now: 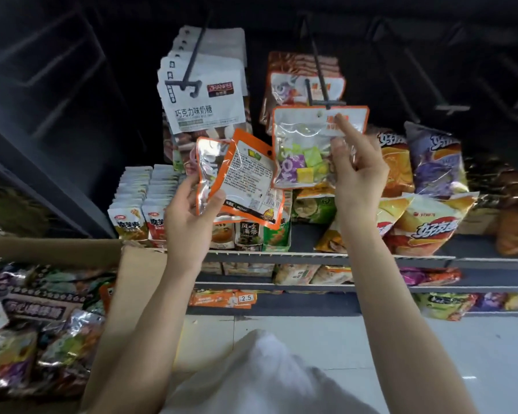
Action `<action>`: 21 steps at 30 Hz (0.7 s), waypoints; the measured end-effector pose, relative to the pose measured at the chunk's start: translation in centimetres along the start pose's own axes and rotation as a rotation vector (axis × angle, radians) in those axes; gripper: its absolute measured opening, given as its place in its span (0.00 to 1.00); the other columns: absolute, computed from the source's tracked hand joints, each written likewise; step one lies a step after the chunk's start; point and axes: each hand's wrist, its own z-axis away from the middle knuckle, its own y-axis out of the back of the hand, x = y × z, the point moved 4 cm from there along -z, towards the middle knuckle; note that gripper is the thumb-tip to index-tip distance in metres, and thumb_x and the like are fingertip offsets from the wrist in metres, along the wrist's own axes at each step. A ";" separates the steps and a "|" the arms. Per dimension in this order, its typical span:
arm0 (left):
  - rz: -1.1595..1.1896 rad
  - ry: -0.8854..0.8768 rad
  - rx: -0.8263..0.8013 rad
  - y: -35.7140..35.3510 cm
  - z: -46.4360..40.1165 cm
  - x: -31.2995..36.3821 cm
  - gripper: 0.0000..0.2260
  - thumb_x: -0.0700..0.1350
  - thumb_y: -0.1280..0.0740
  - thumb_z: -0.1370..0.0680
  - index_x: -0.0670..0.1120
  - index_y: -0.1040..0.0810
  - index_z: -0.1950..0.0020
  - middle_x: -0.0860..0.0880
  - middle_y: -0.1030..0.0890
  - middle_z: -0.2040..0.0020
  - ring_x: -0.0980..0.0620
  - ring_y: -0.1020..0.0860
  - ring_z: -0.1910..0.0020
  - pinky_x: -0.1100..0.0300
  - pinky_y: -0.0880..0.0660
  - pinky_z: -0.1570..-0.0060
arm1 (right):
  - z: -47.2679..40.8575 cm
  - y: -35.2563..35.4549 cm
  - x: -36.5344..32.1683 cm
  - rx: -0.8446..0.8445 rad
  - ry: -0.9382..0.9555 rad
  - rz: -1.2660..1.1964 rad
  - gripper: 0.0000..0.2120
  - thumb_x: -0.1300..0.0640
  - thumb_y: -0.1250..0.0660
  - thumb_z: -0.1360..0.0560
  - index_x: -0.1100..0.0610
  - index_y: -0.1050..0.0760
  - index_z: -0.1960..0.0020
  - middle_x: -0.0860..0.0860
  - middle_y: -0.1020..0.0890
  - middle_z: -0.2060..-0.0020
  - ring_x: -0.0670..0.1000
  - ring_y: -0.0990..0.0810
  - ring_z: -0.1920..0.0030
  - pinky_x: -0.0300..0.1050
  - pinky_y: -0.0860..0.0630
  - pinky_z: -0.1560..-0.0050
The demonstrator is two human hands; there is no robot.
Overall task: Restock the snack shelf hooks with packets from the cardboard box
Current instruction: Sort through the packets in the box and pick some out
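Observation:
My left hand (192, 216) grips a small stack of orange-edged candy packets (243, 180), one turned label side out. My right hand (356, 171) holds another orange-edged packet (305, 144) of coloured candies up at the tip of a black hook (322, 82), forefinger raised against the packet's top near its hang hole. More of the same packets (287, 82) hang further back on that hook. The open cardboard box (138, 273) stands at lower left, full of shiny packets (42, 339).
A second hook (192, 64) to the left carries white packets (207, 94). An empty hook (431, 85) juts out at right. Chip bags (431, 162) and small snack boxes (138, 201) fill the shelf below. The shelf edge (281, 258) runs beneath my wrists.

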 end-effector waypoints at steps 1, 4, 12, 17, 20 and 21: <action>-0.002 0.002 0.006 0.0 -0.2 0.0 0.15 0.39 0.32 0.24 0.42 0.27 0.37 0.54 0.19 0.47 0.61 0.20 0.48 0.68 0.24 0.51 | -0.4 -0.4 0.4 0.001 -0.008 0.021 0.14 0.58 0.35 0.21 0.49 0.22 0.38 0.45 0.28 0.56 0.45 0.29 0.62 0.49 0.23 0.59; 0.002 0.008 0.010 0.1 -0.7 -0.2 0.12 0.37 0.33 0.23 0.48 0.27 0.41 0.58 0.20 0.50 0.65 0.20 0.54 0.70 0.25 0.57 | -0.6 -1.2 1.1 0.012 0.004 0.069 0.14 0.58 0.35 0.21 0.49 0.22 0.37 0.48 0.30 0.58 0.51 0.32 0.63 0.49 0.24 0.62; -0.059 -0.034 0.015 1.1 -1.1 -0.9 0.13 0.36 0.33 0.23 0.43 0.26 0.39 0.55 0.19 0.48 0.61 0.20 0.49 0.67 0.23 0.52 | -4.0 -3.4 2.4 0.083 0.070 0.190 0.10 0.59 0.34 0.22 0.58 0.18 0.44 0.53 0.27 0.54 0.41 0.30 0.62 0.29 0.32 0.61; -0.085 -0.036 0.017 1.4 -0.8 -1.2 0.13 0.36 0.33 0.23 0.45 0.27 0.40 0.57 0.20 0.49 0.64 0.20 0.49 0.69 0.24 0.53 | -5.8 -4.3 3.2 0.066 0.155 0.388 0.11 0.57 0.35 0.23 0.62 0.17 0.49 0.61 0.24 0.45 0.53 0.26 0.51 0.28 0.35 0.53; -0.046 0.001 0.018 1.1 -0.5 -1.5 0.12 0.36 0.33 0.24 0.48 0.25 0.43 0.56 0.19 0.49 0.60 0.20 0.48 0.65 0.23 0.50 | -3.0 -2.6 3.0 0.051 0.170 0.372 0.11 0.52 0.36 0.21 0.52 0.19 0.43 0.56 0.29 0.37 0.53 0.31 0.38 0.29 0.39 0.38; -0.032 0.015 0.021 1.0 -0.4 -1.5 0.12 0.37 0.32 0.24 0.51 0.25 0.45 0.56 0.19 0.50 0.59 0.19 0.48 0.63 0.22 0.49 | -1.7 -1.8 2.9 0.030 0.124 0.330 0.11 0.51 0.36 0.21 0.52 0.20 0.42 0.54 0.29 0.38 0.51 0.31 0.37 0.34 0.36 0.37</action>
